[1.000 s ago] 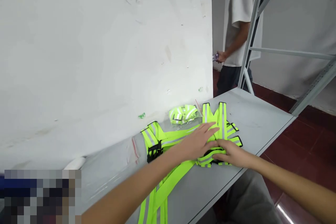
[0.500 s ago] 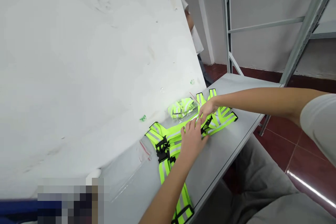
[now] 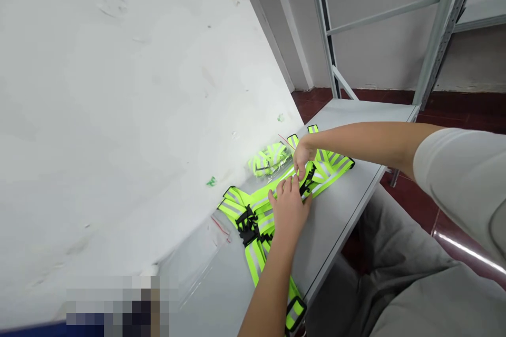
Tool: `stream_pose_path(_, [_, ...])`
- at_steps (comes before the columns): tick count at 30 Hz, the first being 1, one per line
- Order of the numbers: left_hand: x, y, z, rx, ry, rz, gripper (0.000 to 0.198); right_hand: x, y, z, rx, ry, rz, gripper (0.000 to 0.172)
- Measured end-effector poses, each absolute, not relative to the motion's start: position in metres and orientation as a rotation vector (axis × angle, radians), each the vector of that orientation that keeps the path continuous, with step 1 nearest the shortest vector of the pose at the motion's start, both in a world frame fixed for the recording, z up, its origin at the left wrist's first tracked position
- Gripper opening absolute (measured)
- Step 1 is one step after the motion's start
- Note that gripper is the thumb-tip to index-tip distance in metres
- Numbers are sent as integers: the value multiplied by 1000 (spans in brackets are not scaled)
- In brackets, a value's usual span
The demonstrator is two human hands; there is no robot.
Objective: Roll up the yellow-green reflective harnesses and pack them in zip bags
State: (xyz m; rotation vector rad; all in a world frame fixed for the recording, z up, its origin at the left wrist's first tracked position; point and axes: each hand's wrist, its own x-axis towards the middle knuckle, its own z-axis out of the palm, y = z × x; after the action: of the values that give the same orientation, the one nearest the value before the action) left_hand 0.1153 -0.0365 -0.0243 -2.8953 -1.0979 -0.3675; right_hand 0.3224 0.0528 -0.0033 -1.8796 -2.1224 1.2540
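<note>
A neon-yellow reflective vest (image 3: 261,201) of straps with silver stripes and black buckles lies spread along the grey table. Across its middle rests my left hand (image 3: 290,205), palm down, fingers stretched and slightly spread. My right hand (image 3: 303,157) reaches in from the right, wrist bent, with its fingers pointing down and closed on the vest's strapping just beyond the left fingertips. The pinched part is largely hidden. Behind the hands, against the white wall panel, sits a second folded vest (image 3: 269,160) in a clear bag.
An opened clear zip bag (image 3: 201,253) with a red seal lies on the table (image 3: 363,110) to the left. A white panel (image 3: 158,89) borders the far side. Metal shelving frames (image 3: 330,37) stand beyond the table's end. A blurred patch covers the lower left corner.
The view has shifted a little. My right hand has bent more at the wrist, fingers turned downward on the strapping. My left hand stays flat on the vest. The person behind the panel is out of sight.
</note>
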Motion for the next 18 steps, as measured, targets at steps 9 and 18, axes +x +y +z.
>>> stream_pose_path(9, [116,-33,-29,-2851,-1043,-400,45,310,48,8,-1862,-2119,1514,44])
stream_pose_path(18, [112,-19,-20,-3217,-594,-540,42,322,-60,18,-1936,-2118,727,52])
